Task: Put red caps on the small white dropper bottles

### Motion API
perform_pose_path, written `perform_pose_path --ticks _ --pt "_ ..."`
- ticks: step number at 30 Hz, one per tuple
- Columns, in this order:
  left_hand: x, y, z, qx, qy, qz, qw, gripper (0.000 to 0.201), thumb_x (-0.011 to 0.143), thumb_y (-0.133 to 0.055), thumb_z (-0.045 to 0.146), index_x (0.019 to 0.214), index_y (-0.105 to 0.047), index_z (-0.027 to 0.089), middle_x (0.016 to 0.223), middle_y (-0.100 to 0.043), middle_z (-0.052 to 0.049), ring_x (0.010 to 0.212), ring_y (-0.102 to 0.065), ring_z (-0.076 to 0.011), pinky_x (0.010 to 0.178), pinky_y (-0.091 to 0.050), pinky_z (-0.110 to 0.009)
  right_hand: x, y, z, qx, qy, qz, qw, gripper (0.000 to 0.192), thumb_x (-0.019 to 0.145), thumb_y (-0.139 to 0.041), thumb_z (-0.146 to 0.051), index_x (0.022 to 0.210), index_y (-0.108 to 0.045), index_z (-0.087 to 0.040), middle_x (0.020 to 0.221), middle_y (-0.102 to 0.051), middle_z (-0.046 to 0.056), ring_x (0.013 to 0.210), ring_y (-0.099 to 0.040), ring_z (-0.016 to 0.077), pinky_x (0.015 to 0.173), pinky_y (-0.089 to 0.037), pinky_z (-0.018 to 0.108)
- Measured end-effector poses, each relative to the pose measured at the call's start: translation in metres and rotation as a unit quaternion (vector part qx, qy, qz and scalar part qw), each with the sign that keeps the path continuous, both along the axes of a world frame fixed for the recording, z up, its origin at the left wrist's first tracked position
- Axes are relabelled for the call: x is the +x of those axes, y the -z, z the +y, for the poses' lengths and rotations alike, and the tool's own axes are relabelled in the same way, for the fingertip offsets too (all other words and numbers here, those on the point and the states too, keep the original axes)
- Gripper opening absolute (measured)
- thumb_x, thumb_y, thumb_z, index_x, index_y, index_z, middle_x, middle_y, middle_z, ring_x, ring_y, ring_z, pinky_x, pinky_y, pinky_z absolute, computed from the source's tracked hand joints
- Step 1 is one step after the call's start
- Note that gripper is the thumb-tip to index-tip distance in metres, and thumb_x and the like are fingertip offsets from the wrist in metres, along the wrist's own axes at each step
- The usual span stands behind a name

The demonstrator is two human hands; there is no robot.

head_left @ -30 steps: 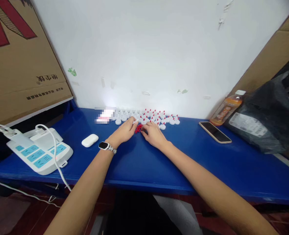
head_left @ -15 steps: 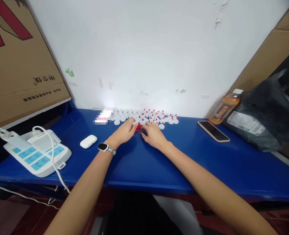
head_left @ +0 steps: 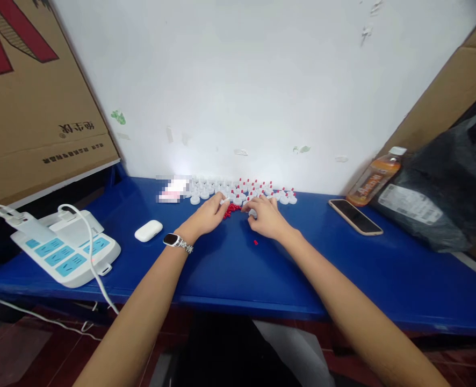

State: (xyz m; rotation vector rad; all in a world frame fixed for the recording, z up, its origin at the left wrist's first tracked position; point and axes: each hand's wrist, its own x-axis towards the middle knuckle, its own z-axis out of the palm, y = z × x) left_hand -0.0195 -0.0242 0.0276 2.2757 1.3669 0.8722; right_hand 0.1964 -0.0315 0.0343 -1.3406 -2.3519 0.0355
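Observation:
My left hand (head_left: 208, 215) is closed, with a small white nozzle cap (head_left: 224, 201) between thumb and forefinger. Beside it lies a pile of small red tips (head_left: 232, 208) on the blue table. To the right of the pile, my right hand (head_left: 266, 216) has its fingers curled round another white cap (head_left: 253, 213); whether that one carries a red tip is hidden. Behind both hands stand rows of white caps: those on the left (head_left: 195, 199) are plain, those on the right (head_left: 285, 199) have red tips. One loose red tip (head_left: 255, 242) lies nearer to me.
On the left are a white earbud case (head_left: 148, 230) and a power strip (head_left: 66, 258) with cables. A phone (head_left: 355, 216), an orange drink bottle (head_left: 375, 177) and a black plastic bag (head_left: 443, 183) occupy the right. The white wall (head_left: 238, 80) bounds the table's back.
My right hand has moved right, off the red pile and onto a white cap. A single red tip now lies apart on the table, and more of the pile shows. My left hand keeps its cap.

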Motion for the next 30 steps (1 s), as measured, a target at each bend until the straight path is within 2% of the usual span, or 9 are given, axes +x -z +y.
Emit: perform_pose_path --ticks 4,6,8,12,15,19,22,24,30 --pt "-0.001 -0.001 -0.001 -0.012 -0.006 -0.007 1.000 0.030 0.102 -0.033 0.049 0.093 -0.045 0.022 0.080 -0.060 -0.002 0.076 -0.060 -0.0208 0.072 -0.042 -0.034 0.005 -0.014 -0.011 -0.070 -0.009 -0.008 0.997 0.015 0.087 -0.057 -0.024 0.095 -0.069 -0.020 0.086 -0.071 0.004 0.084 -0.061 0.0202 0.080 -0.035 0.034" --pt "-0.002 0.000 0.000 -0.006 -0.004 -0.010 1.000 0.030 0.102 -0.033 0.048 0.093 -0.045 0.022 0.081 -0.060 -0.002 0.077 -0.060 -0.0208 0.072 -0.042 -0.034 -0.001 -0.016 -0.024 -0.104 -0.021 -0.027 0.994 0.028 0.093 -0.054 -0.045 0.098 -0.065 -0.020 0.076 -0.069 0.003 0.068 -0.060 0.0177 0.068 -0.036 0.029" --pt "-0.002 0.002 0.002 0.005 0.001 -0.009 1.000 0.029 0.102 -0.033 0.048 0.093 -0.045 0.022 0.082 -0.060 -0.002 0.078 -0.060 -0.0209 0.072 -0.042 -0.034 -0.013 -0.012 -0.037 -0.091 -0.028 -0.077 0.993 0.041 0.094 -0.050 -0.058 0.103 -0.061 -0.020 0.075 -0.070 0.004 0.067 -0.062 0.0197 0.062 -0.034 0.028" --pt "-0.001 0.004 0.003 0.014 0.001 -0.001 1.000 0.030 0.102 -0.032 0.048 0.091 -0.044 0.023 0.083 -0.060 -0.003 0.078 -0.060 -0.0212 0.071 -0.042 -0.034 -0.036 0.002 -0.052 -0.038 -0.047 -0.190 0.980 0.028 0.103 -0.036 -0.037 0.115 -0.054 -0.019 0.085 -0.073 0.009 0.072 -0.068 0.0238 0.063 -0.037 0.029" --pt "0.000 0.003 0.002 0.015 0.002 -0.001 1.000 0.030 0.102 -0.032 0.048 0.091 -0.043 0.023 0.085 -0.061 -0.003 0.079 -0.061 -0.0215 0.073 -0.043 -0.034 -0.038 0.008 -0.048 -0.026 -0.053 -0.182 0.982 0.025 0.103 -0.034 -0.028 0.116 -0.053 -0.019 0.087 -0.073 0.010 0.073 -0.069 0.0236 0.064 -0.038 0.029" --pt "0.000 0.003 0.002 0.012 0.003 -0.001 1.000 0.030 0.102 -0.032 0.048 0.092 -0.044 0.023 0.086 -0.062 -0.004 0.080 -0.062 -0.0223 0.074 -0.044 -0.035 -0.028 0.013 -0.031 -0.041 -0.047 -0.025 0.998 0.018 0.100 -0.042 -0.025 0.106 -0.058 -0.019 0.088 -0.073 0.007 0.072 -0.066 0.0188 0.064 -0.039 0.027" --pt "0.001 0.004 0.003 0.008 0.005 -0.001 1.000 0.030 0.102 -0.033 0.049 0.092 -0.045 0.023 0.083 -0.062 -0.003 0.079 -0.062 -0.0221 0.074 -0.044 -0.035 -0.021 0.020 -0.015 -0.081 -0.062 0.158 0.982 0.017 0.097 -0.048 -0.028 0.092 -0.062 -0.020 0.076 -0.070 0.002 0.063 -0.061 0.0147 0.062 -0.040 0.026" --pt "0.002 0.005 0.003 0.005 0.011 -0.002 1.000 0.031 0.102 -0.033 0.050 0.094 -0.046 0.023 0.081 -0.062 -0.003 0.077 -0.061 -0.0217 0.073 -0.045 -0.035 -0.019 0.024 -0.006 -0.116 -0.056 0.286 0.950 0.020 0.094 -0.054 -0.034 0.085 -0.063 -0.019 0.069 -0.068 0.001 0.060 -0.060 0.0139 0.061 -0.043 0.026" --pt "0.012 0.004 -0.004 0.014 0.034 0.011 0.999 0.033 0.103 -0.030 0.050 0.094 -0.047 0.023 0.085 -0.062 -0.004 0.076 -0.059 -0.0211 0.071 -0.044 -0.035 -0.021 0.026 0.009 -0.170 -0.009 0.580 0.796 0.035 0.073 -0.077 -0.048 0.083 -0.064 -0.018 0.074 -0.073 0.005 0.062 -0.067 0.0162 0.056 -0.051 0.027"
